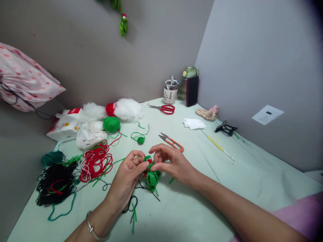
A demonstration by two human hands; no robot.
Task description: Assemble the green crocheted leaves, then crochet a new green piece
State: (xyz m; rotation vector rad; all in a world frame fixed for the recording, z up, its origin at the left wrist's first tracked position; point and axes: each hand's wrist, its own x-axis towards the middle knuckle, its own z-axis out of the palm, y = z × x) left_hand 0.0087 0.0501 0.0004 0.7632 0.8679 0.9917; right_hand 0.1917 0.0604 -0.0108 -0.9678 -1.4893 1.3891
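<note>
Between my two hands is a small green crochet piece [152, 178] with red and white patches and dark stitched lines. My left hand [130, 171] is closed in a pinch on its upper left side. A thin light tip, perhaps a needle, shows by the left fingers, too small to be sure. The thumb and bent fingers of my right hand [171, 162] close on the piece from the right. Black yarn [132, 203] trails below the piece. Orange-handled thread snips [174, 143] lie just beyond my right hand, and a small green crochet ball [140, 140] lies behind the piece.
Tangled red yarn [97, 159], black yarn [54, 183], a green yarn ball [111, 124] and white stuffing [128, 110] fill the left. Red-handled scissors [166, 109], a pen holder [170, 92] and a bottle [182, 89] stand or lie at the back. A yellow-handled crochet hook [215, 144] lies right.
</note>
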